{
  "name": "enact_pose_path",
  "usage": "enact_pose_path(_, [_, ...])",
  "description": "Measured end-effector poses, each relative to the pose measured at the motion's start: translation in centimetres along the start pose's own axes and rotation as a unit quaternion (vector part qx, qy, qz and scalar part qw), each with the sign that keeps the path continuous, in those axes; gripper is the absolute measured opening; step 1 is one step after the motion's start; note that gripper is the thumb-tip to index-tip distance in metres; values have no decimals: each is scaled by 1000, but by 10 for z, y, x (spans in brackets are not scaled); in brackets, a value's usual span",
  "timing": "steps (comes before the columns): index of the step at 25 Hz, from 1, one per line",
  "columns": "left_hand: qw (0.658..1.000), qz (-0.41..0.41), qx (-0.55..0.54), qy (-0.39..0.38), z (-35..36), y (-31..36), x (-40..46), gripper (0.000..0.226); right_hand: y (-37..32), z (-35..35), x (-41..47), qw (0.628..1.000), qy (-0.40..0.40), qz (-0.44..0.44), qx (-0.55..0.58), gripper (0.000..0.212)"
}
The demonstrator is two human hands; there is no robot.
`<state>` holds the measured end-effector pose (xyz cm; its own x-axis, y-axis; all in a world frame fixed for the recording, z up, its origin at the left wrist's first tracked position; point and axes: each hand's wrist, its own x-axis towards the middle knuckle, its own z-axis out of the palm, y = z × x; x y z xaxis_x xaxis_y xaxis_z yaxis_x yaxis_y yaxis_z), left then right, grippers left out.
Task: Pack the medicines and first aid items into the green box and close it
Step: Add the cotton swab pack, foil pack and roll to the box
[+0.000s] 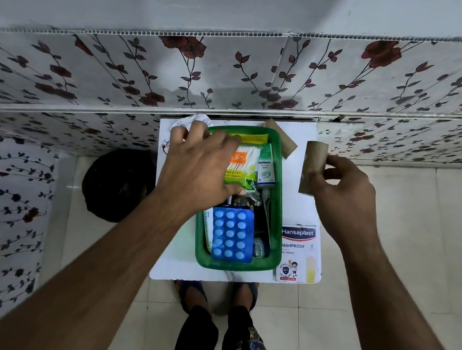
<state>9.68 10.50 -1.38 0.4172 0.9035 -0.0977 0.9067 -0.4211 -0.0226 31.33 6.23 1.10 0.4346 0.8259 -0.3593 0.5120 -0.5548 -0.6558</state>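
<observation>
The green box [277, 208] stands open on a small white table [301, 202]. Inside lie a blue blister pack of pills [232, 233], a packet of cotton swabs [243, 166] and a small Optibex carton [264, 168]. My left hand [199, 168] rests over the box's far left side, fingers spread on the swab packet and a silver foil strip [191, 122]. My right hand [342, 186] holds a brown bandage roll [313, 166] above the table, right of the box. A second brown roll [286, 142] lies beyond the box. A Hansaplast plaster box [298, 253] sits at the table's near right corner.
A floral-patterned wall panel [234, 75] runs right behind the table. A dark round object [117, 185] sits on the tiled floor to the left. My legs and sandalled feet [220, 296] are below the table's near edge.
</observation>
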Motion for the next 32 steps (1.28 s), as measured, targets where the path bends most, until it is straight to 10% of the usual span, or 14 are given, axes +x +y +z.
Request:
enact_pose_path(8, [1000, -9, 9, -17, 0, 0, 5, 73, -17, 13, -26, 999, -25, -37, 13, 43])
enact_pose_path(17, [1000, -28, 1, 10, 6, -10, 0, 73, -38, 66, -7, 932, 68, -274, -226, 53])
enact_pose_path(32, [993, -11, -112, 26, 18, -26, -10, 61, -22, 61, 14, 993, -60, -31, -99, 49])
